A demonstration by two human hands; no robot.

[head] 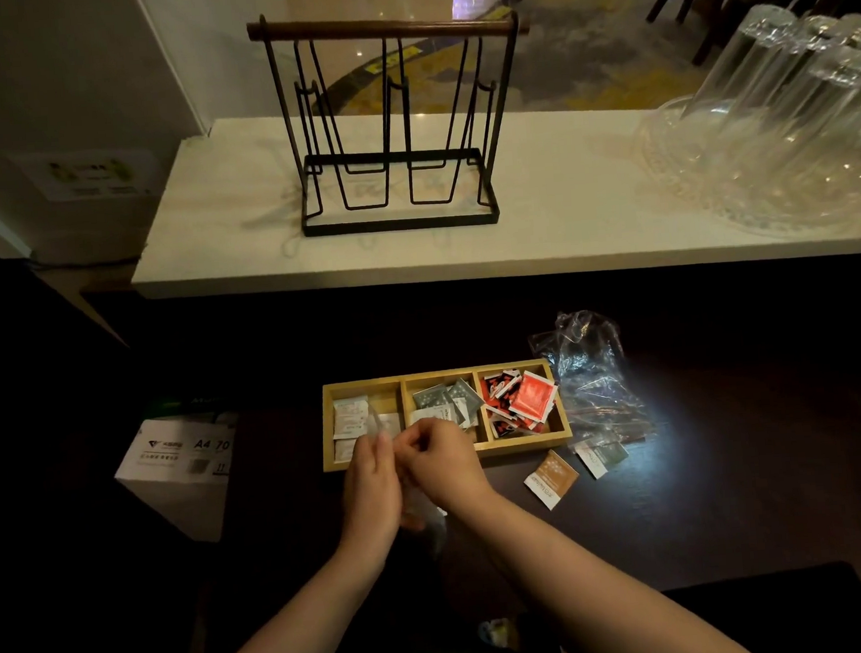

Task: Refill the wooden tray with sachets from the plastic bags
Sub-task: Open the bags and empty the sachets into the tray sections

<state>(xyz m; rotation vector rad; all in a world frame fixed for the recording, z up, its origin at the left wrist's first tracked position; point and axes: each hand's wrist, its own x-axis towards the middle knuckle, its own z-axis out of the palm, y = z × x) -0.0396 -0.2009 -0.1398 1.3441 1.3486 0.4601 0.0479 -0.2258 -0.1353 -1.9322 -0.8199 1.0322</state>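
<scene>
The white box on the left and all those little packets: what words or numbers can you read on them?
"A4" and "70": printed on the side of the white box; its logo and smaller lines are too blurred to read.
Orange sachet on the dark table: has print, too small to read.
Sachets in the wooden tray: markings only, unreadable.
Notice on the wall: too blurred to read.

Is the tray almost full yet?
Partly. All three sections of the tray hold sachets, and the red ones are piled highest. Both hands, left and right, grip a clear bag. Two sachets lie outside beside an empty bag.
</scene>
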